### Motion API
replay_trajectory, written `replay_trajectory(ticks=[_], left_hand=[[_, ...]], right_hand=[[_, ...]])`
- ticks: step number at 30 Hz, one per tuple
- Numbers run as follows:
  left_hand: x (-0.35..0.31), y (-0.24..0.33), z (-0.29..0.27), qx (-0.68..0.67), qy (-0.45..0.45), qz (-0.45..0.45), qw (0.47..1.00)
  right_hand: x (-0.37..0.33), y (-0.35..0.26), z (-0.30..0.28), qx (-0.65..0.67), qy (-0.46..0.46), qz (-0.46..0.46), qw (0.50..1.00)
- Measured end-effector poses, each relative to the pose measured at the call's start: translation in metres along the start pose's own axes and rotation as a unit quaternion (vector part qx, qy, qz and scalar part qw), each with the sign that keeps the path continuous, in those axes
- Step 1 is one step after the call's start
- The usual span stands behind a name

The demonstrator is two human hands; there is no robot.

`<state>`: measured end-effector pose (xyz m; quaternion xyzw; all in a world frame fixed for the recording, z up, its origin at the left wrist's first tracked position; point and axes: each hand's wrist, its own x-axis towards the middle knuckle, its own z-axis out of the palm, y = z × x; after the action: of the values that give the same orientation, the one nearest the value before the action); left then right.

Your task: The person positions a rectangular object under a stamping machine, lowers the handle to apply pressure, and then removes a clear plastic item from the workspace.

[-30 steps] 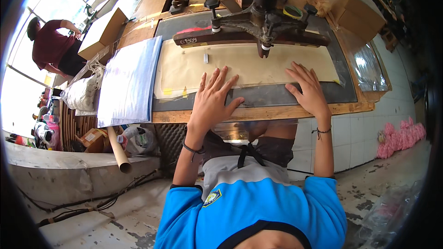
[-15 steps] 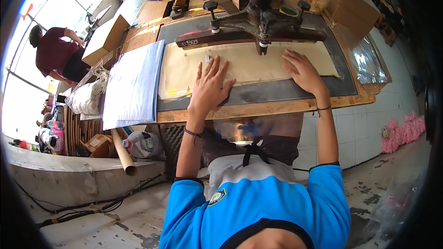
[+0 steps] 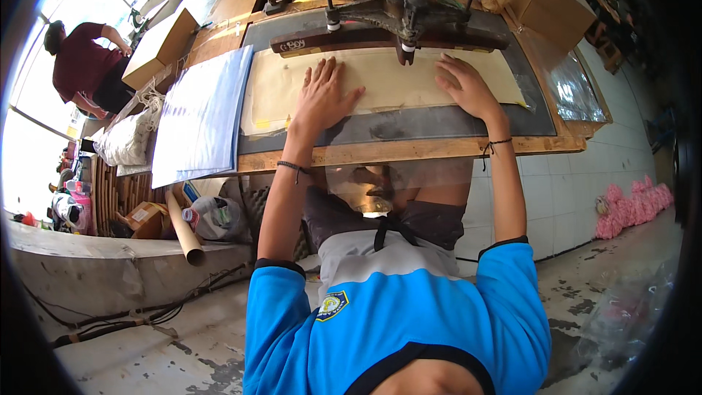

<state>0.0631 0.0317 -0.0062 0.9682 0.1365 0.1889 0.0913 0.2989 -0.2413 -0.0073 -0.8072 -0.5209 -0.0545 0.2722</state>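
My left hand [image 3: 322,95] lies flat with its fingers spread on a long beige sheet [image 3: 395,84], its fingertips close to the sheet's far edge. Farther right, my right hand [image 3: 466,89] rests on the same sheet, fingers stretched out and turned inward. Neither hand grips anything. The sheet sits on a dark grey mat [image 3: 351,130], with bits of yellow tape at its near left edge. Just beyond my fingers, a long dark bar [image 3: 344,40] spans the sheet, carried by a black metal bracket [image 3: 402,18] with knobs.
Left of the mat, a stack of bluish-white sheets [image 3: 201,113] overhangs the wooden table edge [image 3: 409,150]. Clear plastic film hangs at the front edge. Cardboard boxes [image 3: 548,7] stand right and left. A person in a dark red shirt [image 3: 80,58] stands at far left.
The whole view has shifted slightly. My left hand has slid a little forward on the beige sheet, covering a small whitish piece by its fingertips. My right hand has moved only slightly.
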Motion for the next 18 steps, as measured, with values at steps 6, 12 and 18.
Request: replay_trajectory(ticks=[6,12,18], left_hand=[[0.011,0.001,-0.004,-0.029,-0.022,-0.004,0.999],[0.009,-0.01,0.002,-0.009,-0.02,-0.011,1.0],[0.013,-0.012,-0.009,-0.001,-0.089,-0.016,0.996]], right_hand=[[0.003,0.011,-0.007,-0.047,-0.044,0.001,0.998],[0.007,0.0,-0.014,-0.053,-0.082,0.03,0.995],[0.005,0.009,-0.005,-0.049,-0.047,0.016,0.998]])
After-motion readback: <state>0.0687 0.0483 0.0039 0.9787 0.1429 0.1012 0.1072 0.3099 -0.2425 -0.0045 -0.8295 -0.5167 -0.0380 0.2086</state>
